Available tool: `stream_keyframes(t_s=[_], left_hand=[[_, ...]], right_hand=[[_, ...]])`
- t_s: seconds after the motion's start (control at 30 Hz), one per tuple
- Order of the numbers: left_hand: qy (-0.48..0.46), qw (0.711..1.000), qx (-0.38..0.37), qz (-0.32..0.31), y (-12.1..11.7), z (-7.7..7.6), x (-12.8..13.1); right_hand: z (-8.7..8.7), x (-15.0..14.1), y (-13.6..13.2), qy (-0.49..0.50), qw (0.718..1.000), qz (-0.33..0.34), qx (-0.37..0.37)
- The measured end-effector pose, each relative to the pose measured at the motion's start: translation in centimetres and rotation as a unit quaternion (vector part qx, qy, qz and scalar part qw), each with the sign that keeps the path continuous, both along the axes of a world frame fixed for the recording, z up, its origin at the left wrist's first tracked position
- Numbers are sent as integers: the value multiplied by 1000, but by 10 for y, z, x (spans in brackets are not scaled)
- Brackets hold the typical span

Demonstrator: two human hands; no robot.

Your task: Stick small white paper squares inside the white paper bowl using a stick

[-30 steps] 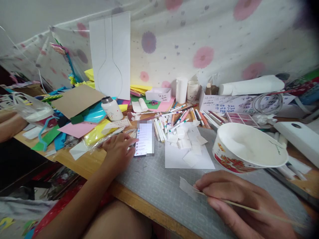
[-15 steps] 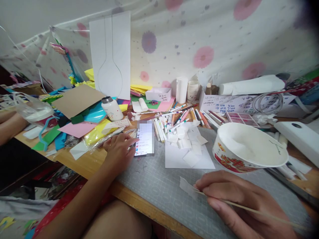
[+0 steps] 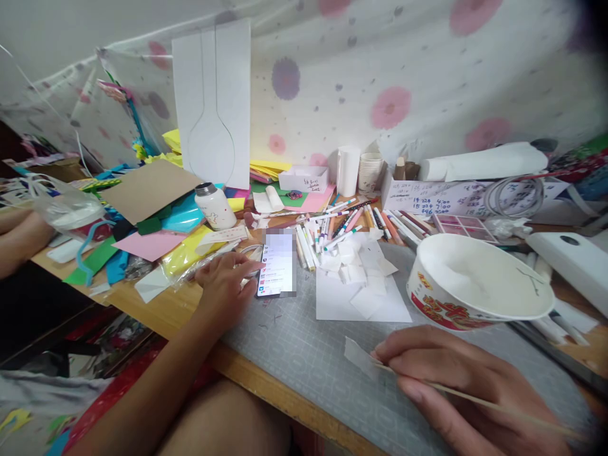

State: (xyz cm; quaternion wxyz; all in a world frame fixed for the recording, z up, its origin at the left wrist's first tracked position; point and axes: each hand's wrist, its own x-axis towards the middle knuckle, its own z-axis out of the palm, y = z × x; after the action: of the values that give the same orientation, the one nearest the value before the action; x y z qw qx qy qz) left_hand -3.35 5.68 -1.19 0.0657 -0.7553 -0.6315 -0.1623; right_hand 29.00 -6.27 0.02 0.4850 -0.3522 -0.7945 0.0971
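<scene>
My left hand (image 3: 227,282) reaches over the table with its index finger stretched onto the left edge of a lit phone (image 3: 276,266), which lies flat on the grey cutting mat (image 3: 304,367). Its other fingers are loosely bent and hold nothing. Low at the right, my right hand (image 3: 456,373) pinches a thin wooden stick (image 3: 479,400) between thumb and fingers. A small translucent whitish strip (image 3: 360,358) is at the stick's tip, above the mat. Just beyond, small paper pieces (image 3: 368,301) lie scattered over a white sheet (image 3: 332,307).
A paper bowl (image 3: 430,288) stands behind my right hand. Several markers (image 3: 339,231) lie past the phone. Coloured papers (image 3: 152,244) and a white bottle (image 3: 215,206) are at the left. Another person's arm (image 3: 21,244) rests at the far left. White boxes (image 3: 427,201) line the wall.
The phone's list appears to have shifted slightly under my left index finger. My right hand keeps its pinch on the stick. The whole view has moved very slightly.
</scene>
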Motion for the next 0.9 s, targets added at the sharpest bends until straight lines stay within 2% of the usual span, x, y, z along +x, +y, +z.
stream_keyframes(t_s=[0.17, 0.3, 0.43, 0.47, 0.53, 0.6, 0.63, 0.67, 0.7, 0.8, 0.9], left_hand=[[-10, 1000, 3, -13, 0, 0, 0], [-31, 999, 29, -14, -6, 6, 2], [-47, 997, 45, -50, -20, 14, 19], [-48, 995, 38, -79, -25, 16, 26], [-41, 975, -13, -218, -37, 18, 40], [-29, 921, -99, -376, -51, 21, 53], [-31, 899, -123, -418, -59, 23, 57], [-39, 889, -144, -434, -67, 25, 61], [-64, 889, -152, -426, -74, 27, 64], [-168, 913, -164, -334, -95, 34, 70], [-254, 882, -245, -314, -107, 37, 79]], right_hand=[[8, 1, 1, -29, 1000, -2, 6], [15, -2, 2, -41, 999, -6, 8], [15, -3, 2, -43, 999, -9, 3], [12, -2, 1, -33, 999, -5, -5], [4, 0, -1, -9, 1000, 2, -23], [-5, 2, -3, 7, 999, 7, -31], [-9, 3, -4, 11, 999, 9, -36], [-11, 3, -5, 15, 999, 11, -40], [-12, 3, -5, 21, 999, 14, -43], [-6, 1, -5, 50, 997, 37, -49], [9, -1, -2, 64, 994, 70, -49]])
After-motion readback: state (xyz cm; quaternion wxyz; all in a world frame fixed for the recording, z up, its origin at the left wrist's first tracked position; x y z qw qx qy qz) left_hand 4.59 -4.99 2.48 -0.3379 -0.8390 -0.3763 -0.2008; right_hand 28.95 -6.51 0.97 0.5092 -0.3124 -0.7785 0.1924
